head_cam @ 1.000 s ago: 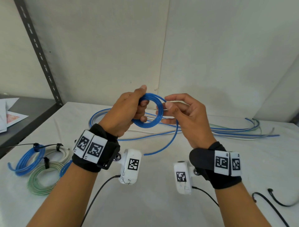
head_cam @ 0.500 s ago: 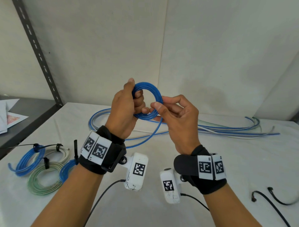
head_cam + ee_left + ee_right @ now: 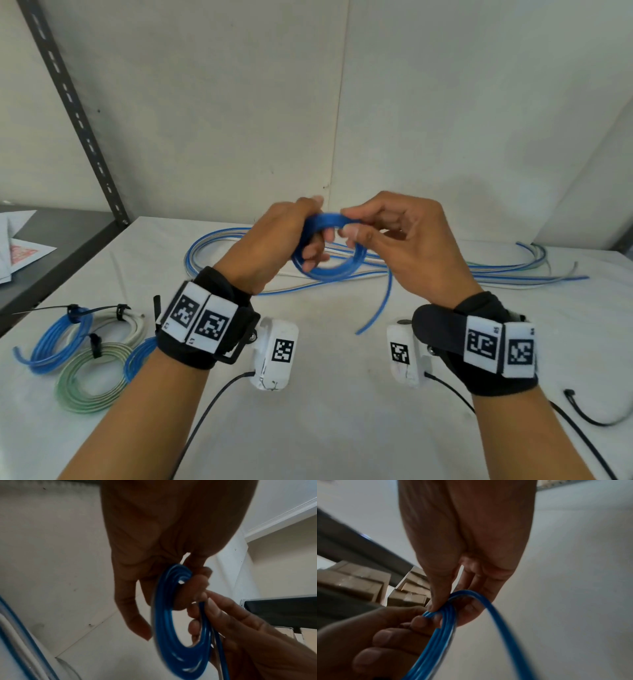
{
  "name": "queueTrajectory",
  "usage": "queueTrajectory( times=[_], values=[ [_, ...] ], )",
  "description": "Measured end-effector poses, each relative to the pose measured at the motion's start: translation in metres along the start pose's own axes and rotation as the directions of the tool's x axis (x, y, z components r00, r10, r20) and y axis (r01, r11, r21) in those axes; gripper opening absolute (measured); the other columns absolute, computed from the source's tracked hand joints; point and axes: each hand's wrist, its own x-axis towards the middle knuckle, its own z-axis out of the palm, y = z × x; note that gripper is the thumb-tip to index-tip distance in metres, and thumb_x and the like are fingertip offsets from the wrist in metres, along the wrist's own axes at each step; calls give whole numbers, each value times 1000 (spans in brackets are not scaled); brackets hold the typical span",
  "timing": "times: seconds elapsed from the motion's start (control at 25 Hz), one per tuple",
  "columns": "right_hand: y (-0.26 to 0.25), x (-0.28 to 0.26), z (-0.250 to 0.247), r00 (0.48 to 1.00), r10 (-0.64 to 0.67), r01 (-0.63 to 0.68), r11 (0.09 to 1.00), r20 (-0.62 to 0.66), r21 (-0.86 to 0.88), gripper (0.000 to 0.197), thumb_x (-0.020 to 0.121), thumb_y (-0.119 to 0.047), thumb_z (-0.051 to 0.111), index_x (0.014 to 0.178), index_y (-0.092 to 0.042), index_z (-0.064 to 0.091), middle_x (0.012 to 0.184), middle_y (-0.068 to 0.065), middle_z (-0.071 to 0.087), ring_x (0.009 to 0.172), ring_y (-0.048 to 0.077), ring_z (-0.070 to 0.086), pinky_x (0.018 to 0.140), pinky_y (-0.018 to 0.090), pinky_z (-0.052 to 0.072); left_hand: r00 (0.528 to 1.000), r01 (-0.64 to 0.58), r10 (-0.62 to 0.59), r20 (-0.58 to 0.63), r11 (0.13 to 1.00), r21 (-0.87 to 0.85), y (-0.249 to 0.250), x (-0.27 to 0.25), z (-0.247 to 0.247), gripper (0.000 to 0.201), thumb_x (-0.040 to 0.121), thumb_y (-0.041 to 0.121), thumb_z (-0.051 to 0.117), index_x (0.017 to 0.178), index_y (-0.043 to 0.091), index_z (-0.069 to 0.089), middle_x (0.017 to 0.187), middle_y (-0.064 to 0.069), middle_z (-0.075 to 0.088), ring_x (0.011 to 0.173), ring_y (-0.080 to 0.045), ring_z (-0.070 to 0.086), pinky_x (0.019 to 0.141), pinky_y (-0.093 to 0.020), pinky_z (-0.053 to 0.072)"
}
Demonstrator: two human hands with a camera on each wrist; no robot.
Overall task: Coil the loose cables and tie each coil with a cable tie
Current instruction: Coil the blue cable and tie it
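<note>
A small blue cable coil (image 3: 330,267) hangs in the air above the white table (image 3: 342,411). My left hand (image 3: 291,233) grips the coil's left side, fingers curled through the ring (image 3: 171,628). My right hand (image 3: 383,229) pinches the cable at the coil's top between thumb and forefinger (image 3: 447,609). The cable's loose tail (image 3: 380,308) dangles from the coil, its end near the table. A bundle of loose blue, white and green cables (image 3: 496,270) lies behind the hands.
Several tied coils, blue (image 3: 58,342), white (image 3: 126,325) and green (image 3: 89,380), lie at the table's left. Black cable ties (image 3: 589,411) lie at the right edge. A dark shelf (image 3: 61,240) with papers stands to the left.
Both hands dropped lower. The right hand wound the cable over the coil's top, and the loose tail grew shorter and now hangs below the coil.
</note>
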Motion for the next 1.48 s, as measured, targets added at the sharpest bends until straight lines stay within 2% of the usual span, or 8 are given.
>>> queueTrajectory(
  times=[0.16, 0.28, 0.44, 0.64, 0.96, 1.12, 1.24, 1.48],
  values=[
    [2, -2, 2, 998, -1, 11, 989, 66, -151, 22, 90, -9, 74, 94, -31, 75, 82, -7, 74, 78, 16, 71, 73, 34, 59, 998, 45, -43, -40, 997, 69, -8, 1, 7, 45, 107, 29, 36, 66, 13, 45, 55, 3, 33, 41, -10, 32, 71, -37, 51],
    [4, 0, 3, 1000, 24, -24, 999, 2, -32, 18, 95, -8, 66, 105, -20, 75, 92, -3, 77, 83, 14, 75, 72, 27, 59, 994, 6, -7, -112, 1000, -10, -7, 4, 5, 47, 107, 28, 33, 63, 14, 41, 51, 6, 27, 44, -13, 27, 66, -33, 43],
    [5, 1, 8, 984, 125, -99, 976, -127, 194, 9, 95, -6, 67, 99, -13, 70, 90, 6, 78, 81, 23, 76, 68, 36, 63, 985, -48, 4, -174, 967, -251, -2, 5, 0, 44, 106, 25, 29, 64, 15, 35, 49, 7, 21, 43, -13, 18, 56, -30, 39],
    [3, -1, 28, 971, 150, -86, 947, -189, 308, 5, 91, -3, 70, 92, -8, 68, 85, 6, 78, 78, 20, 76, 66, 33, 62, 970, -110, -18, -242, 857, -503, 1, 5, -5, 42, 104, 24, 30, 64, 17, 35, 49, 7, 17, 42, -12, 14, 52, -26, 36],
    [0, -5, 49, 944, 109, 9, 935, -311, 354, 16, 85, 0, 77, 96, -6, 66, 94, 9, 78, 85, 23, 77, 73, 31, 61, 978, -156, 37, -207, 786, -598, 2, 4, -6, 42, 104, 24, 27, 63, 16, 36, 50, 6, 15, 43, -11, 14, 53, -25, 39],
    [3, -1, 31, 966, 91, -9, 946, -242, 323, 17, 83, 2, 77, 94, -8, 68, 91, 10, 78, 83, 25, 77, 73, 32, 60, 994, -70, 22, -108, 880, -469, 3, 4, -12, 46, 103, 31, 29, 66, 11, 47, 50, 1, 27, 44, -17, 28, 63, -30, 46],
    [7, 0, 13, 995, 67, -55, 988, -78, 142, 19, 82, -1, 79, 92, -15, 72, 89, 6, 78, 83, 23, 76, 74, 38, 61, 997, 36, -44, -61, 991, -130, 4, 3, -14, 54, 105, 39, 31, 69, 6, 54, 48, -4, 38, 42, -21, 39, 62, -31, 50],
    [6, -2, 4, 996, 57, -52, 996, 63, -72, 15, 85, -10, 79, 95, -20, 76, 87, -2, 78, 82, 14, 75, 75, 37, 61, 996, 88, -87, -16, 985, 151, -3, 1, -2, 49, 106, 35, 40, 63, 13, 43, 48, 8, 33, 39, -9, 29, 65, -31, 46]
  ],
)
